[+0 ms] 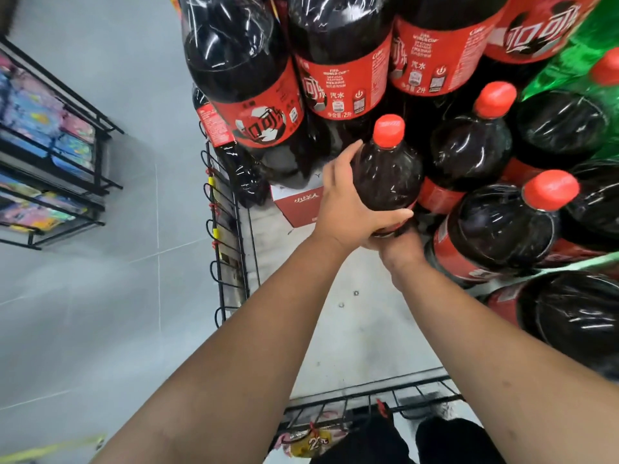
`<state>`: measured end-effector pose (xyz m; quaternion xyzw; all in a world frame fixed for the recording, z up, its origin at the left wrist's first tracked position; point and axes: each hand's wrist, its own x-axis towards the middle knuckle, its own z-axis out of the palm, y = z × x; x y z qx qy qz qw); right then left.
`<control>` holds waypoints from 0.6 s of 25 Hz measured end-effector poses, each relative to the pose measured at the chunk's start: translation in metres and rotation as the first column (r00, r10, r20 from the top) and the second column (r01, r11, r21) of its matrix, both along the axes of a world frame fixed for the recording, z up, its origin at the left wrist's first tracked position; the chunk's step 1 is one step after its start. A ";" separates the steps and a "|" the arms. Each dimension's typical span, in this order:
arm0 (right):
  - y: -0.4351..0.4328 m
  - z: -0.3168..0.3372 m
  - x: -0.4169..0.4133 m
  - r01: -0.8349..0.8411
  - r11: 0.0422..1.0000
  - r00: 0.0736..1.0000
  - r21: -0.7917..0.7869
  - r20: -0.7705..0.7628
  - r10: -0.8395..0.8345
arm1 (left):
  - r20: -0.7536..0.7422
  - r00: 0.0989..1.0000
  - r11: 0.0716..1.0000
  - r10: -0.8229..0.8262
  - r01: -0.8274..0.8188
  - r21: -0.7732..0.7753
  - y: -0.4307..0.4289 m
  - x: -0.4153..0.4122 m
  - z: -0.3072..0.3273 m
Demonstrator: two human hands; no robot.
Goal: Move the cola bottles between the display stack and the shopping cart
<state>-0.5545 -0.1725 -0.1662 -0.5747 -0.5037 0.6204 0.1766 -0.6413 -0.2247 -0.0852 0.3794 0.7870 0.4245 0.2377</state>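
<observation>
A large cola bottle point(388, 169) with a red cap and dark liquid stands upright near the centre. My left hand point(348, 202) wraps around its left side and shoulder. My right hand point(398, 246) sits under and behind its lower part, mostly hidden by the left hand. More cola bottles point(475, 145) with red caps stand to the right, and shrink-wrapped packs of cola point(345, 61) are stacked behind. The pale floor of the display platform point(351, 323) lies below my arms.
A black wire rack edge point(231, 249) with coloured tags runs along the left of the platform. A red carton point(298, 202) sits under the packs. Green bottles point(576, 61) are at the far right. A shelf of colourful goods point(50, 155) stands left, across grey floor.
</observation>
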 end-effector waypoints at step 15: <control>-0.061 0.090 0.096 -0.417 0.843 0.902 0.340 0.040 0.430 | -0.110 0.981 0.974 0.162 -0.177 -0.141 -0.099 0.067 0.085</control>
